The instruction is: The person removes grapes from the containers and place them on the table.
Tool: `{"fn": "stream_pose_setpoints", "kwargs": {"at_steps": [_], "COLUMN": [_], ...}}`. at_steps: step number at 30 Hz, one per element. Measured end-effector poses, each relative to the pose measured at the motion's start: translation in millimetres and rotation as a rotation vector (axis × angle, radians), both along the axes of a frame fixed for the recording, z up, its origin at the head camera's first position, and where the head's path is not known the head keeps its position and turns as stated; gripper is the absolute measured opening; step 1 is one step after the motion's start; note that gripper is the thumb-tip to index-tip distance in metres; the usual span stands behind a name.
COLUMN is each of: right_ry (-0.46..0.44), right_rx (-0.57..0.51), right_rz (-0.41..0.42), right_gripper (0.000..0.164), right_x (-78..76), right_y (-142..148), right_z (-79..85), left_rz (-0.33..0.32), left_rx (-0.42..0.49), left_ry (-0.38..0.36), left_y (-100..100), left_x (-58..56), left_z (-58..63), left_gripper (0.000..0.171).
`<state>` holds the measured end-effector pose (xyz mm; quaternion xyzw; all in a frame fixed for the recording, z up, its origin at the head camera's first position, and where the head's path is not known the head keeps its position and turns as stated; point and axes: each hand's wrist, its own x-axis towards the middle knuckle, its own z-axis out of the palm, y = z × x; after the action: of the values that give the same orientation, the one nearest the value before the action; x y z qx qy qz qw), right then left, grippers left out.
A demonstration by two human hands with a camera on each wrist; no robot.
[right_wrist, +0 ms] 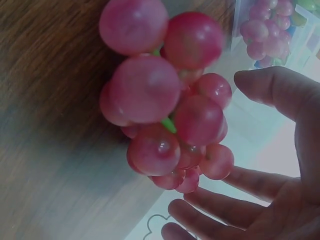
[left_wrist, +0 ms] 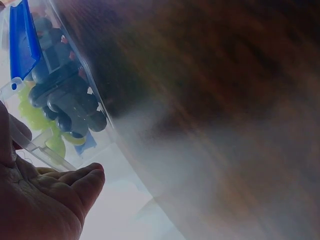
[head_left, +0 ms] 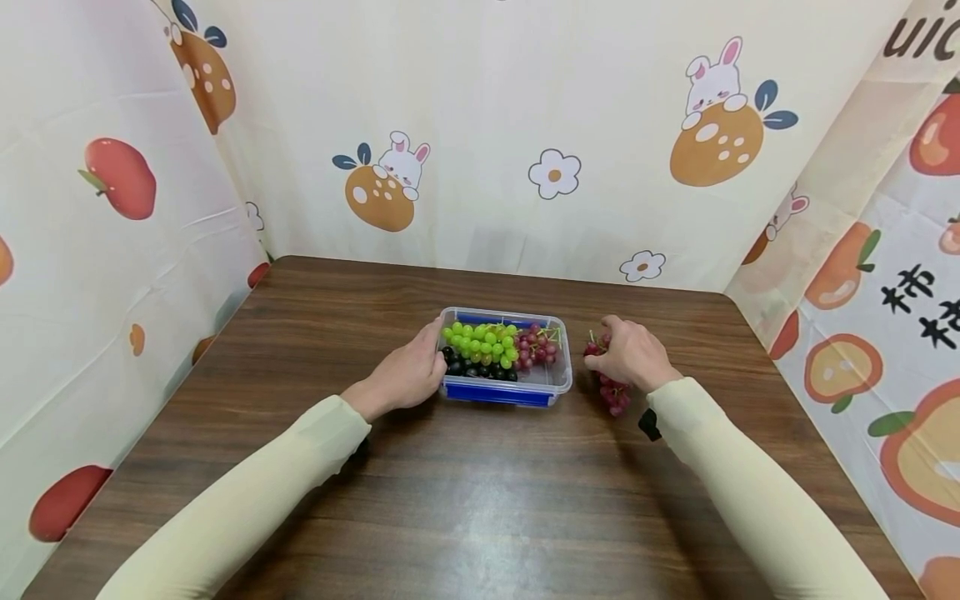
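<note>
A clear plastic food box with blue side clips stands on the table, holding bunches of green grapes, black grapes and red grapes. My left hand touches the box's left end, its fingers fairly straight along the wall; the left wrist view shows this hand close against the clear rim. To the right of the box lies another bunch of red grapes. Over it is my right hand, partly hiding it. In the right wrist view, thumb and fingers spread around the bunch without closing on it.
The dark wooden table ends at the back against a printed curtain. More printed cloth hangs at the left and right sides. A black band or device sits under my right wrist.
</note>
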<state>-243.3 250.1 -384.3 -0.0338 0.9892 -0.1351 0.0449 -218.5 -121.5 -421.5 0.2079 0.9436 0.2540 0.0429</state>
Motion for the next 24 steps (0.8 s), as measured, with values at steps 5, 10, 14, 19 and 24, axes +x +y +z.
{"fn": "stream_pose_setpoints", "kwargs": {"at_steps": [5, 10, 14, 19, 24], "right_ry": [0.019, 0.034, 0.043, 0.08, 0.118], "right_rx": [-0.008, -0.033, -0.057, -0.089, -0.116], "right_rz": [0.002, 0.012, 0.01, 0.016, 0.027], "right_gripper": [0.079, 0.079, 0.078, 0.074, 0.071], "right_x": [0.0, 0.7, 2.3, 4.1, 5.4], "right_y": [0.2, 0.3, 0.3, 0.3, -2.7], "right_z": [1.1, 3.5, 6.9, 10.6, 13.6], "left_rz": [-0.003, -0.002, -0.001, 0.002, 0.003], "left_rx": [0.008, 0.003, -0.005, -0.002, 0.001], "left_ry": [-0.003, -0.006, -0.001, 0.004, 0.005], "left_y": [0.7, 0.2, -0.1, -0.4, 0.1], "left_x": [-0.2, -0.4, -0.8, -1.7, -1.5], "left_z": [0.1, -0.5, -1.2, -1.9, -1.0], "left_gripper": [0.067, 0.067, 0.067, 0.068, 0.068]}}
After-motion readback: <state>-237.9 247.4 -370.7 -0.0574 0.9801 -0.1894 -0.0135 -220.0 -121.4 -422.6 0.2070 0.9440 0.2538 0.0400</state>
